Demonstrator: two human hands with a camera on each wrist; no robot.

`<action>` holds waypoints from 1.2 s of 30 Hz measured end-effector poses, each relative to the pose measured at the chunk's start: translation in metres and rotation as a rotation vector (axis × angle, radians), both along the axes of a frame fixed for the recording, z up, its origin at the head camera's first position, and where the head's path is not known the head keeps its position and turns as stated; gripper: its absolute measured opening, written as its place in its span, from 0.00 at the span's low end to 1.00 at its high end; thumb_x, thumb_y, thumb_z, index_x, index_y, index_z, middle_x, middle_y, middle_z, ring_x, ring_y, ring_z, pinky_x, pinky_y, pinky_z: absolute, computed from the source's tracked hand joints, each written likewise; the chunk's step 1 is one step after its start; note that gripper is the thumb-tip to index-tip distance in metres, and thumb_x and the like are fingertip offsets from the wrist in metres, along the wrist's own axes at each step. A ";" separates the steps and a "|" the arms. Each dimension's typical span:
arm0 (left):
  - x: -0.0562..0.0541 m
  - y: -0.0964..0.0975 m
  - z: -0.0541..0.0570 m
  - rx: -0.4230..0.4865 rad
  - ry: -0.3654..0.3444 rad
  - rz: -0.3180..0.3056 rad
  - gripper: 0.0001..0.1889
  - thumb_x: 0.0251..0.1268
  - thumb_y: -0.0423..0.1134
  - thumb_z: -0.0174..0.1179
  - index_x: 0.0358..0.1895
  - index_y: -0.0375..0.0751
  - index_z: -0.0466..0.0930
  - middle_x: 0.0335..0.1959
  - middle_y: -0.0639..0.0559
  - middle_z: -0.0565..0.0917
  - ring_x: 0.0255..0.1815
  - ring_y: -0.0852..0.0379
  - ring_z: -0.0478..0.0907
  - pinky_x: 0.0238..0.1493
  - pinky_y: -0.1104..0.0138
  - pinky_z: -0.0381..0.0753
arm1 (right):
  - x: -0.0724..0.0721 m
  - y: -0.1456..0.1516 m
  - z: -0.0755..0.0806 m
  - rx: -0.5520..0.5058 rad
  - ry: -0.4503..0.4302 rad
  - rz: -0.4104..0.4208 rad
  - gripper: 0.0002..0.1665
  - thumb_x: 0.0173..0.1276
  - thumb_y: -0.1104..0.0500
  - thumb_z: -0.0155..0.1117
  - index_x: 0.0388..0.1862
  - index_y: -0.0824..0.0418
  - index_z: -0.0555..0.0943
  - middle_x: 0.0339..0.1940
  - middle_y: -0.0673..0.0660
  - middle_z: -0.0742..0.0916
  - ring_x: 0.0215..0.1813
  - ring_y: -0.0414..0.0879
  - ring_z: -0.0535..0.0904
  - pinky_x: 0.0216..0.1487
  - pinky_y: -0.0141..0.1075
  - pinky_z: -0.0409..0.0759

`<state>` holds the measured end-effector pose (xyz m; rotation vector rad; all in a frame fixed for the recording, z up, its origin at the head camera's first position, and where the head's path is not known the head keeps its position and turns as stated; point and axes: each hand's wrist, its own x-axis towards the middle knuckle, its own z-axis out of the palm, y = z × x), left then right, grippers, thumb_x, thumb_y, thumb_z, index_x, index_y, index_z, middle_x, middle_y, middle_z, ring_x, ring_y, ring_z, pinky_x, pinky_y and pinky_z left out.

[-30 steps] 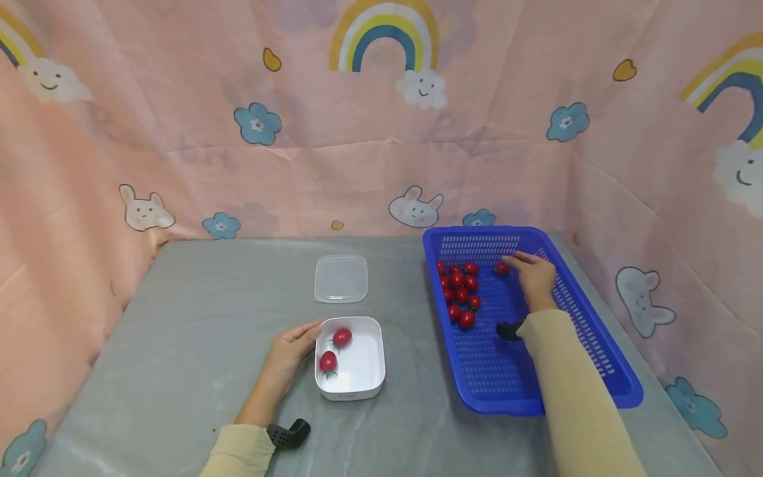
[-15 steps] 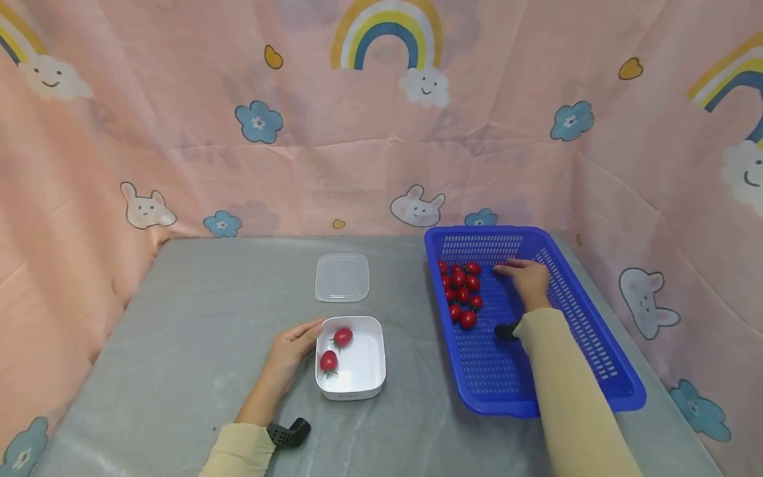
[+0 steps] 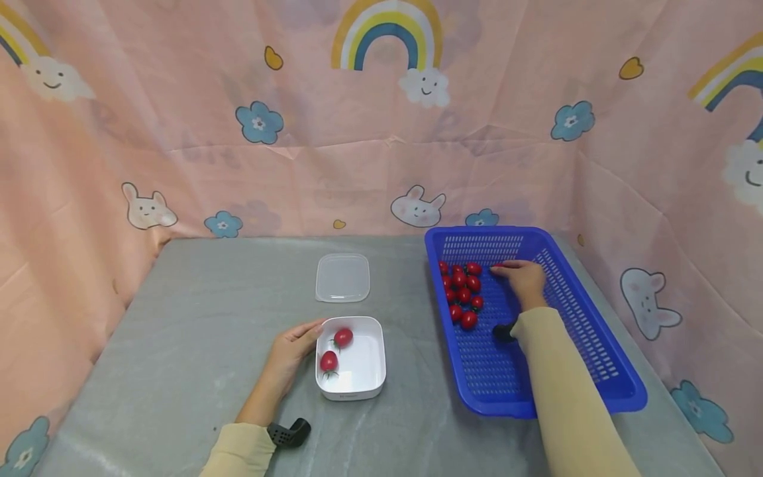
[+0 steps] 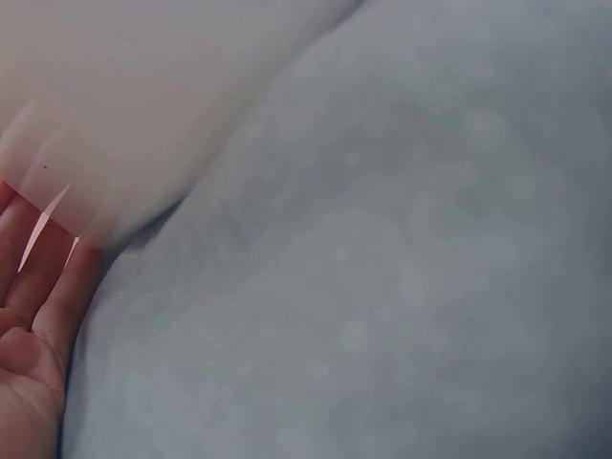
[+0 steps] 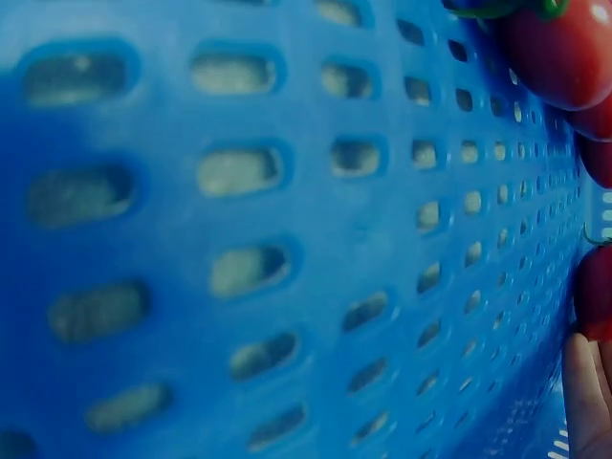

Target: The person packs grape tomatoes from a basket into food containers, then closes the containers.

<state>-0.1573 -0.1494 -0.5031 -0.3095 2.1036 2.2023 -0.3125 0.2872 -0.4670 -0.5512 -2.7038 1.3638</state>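
Observation:
In the head view my left hand (image 3: 293,348) rests on the left side of a square white container (image 3: 369,384), at its far corner. Straight fingers (image 4: 59,287) lie along the container's wall in the left wrist view. Two cherry tomatoes (image 3: 342,338) with green stems are inside, toward the left. My right hand (image 3: 526,281) reaches into a blue plastic basket (image 3: 483,397) and pinches a cherry tomato (image 5: 595,292), which the fingers mostly hide in the head view. A cluster of cherry tomatoes (image 3: 463,295) lies along the basket's left side.
A clear, square lid (image 3: 342,278) lies flat on the grey-covered table (image 3: 197,331) behind the container. The basket's raised walls surround the right hand. A pink patterned cloth (image 3: 334,165) hangs behind the table and along both sides.
My right hand has shifted slightly left inside the basket, its fingers closing over the lone cherry tomato, which now barely shows. My left hand and the container have stayed put.

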 end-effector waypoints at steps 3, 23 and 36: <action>0.001 0.000 0.000 0.001 0.005 0.003 0.19 0.69 0.36 0.60 0.57 0.28 0.80 0.55 0.43 0.86 0.48 0.71 0.82 0.51 0.75 0.80 | 0.001 0.000 -0.002 0.018 -0.010 0.018 0.30 0.66 0.52 0.69 0.58 0.73 0.80 0.62 0.71 0.81 0.67 0.63 0.72 0.73 0.52 0.65; 0.001 0.001 -0.002 -0.014 -0.013 -0.006 0.20 0.69 0.40 0.61 0.59 0.30 0.80 0.57 0.44 0.85 0.50 0.70 0.81 0.53 0.75 0.80 | 0.021 -0.038 0.069 -0.118 0.041 0.165 0.39 0.65 0.40 0.69 0.67 0.61 0.77 0.67 0.64 0.79 0.73 0.59 0.70 0.75 0.56 0.64; 0.001 0.000 0.001 -0.045 -0.021 -0.003 0.21 0.70 0.43 0.61 0.59 0.33 0.81 0.58 0.45 0.84 0.53 0.68 0.80 0.62 0.64 0.79 | 0.071 -0.106 0.112 -0.245 0.081 0.359 0.31 0.62 0.45 0.74 0.60 0.59 0.82 0.56 0.57 0.87 0.62 0.48 0.79 0.71 0.48 0.71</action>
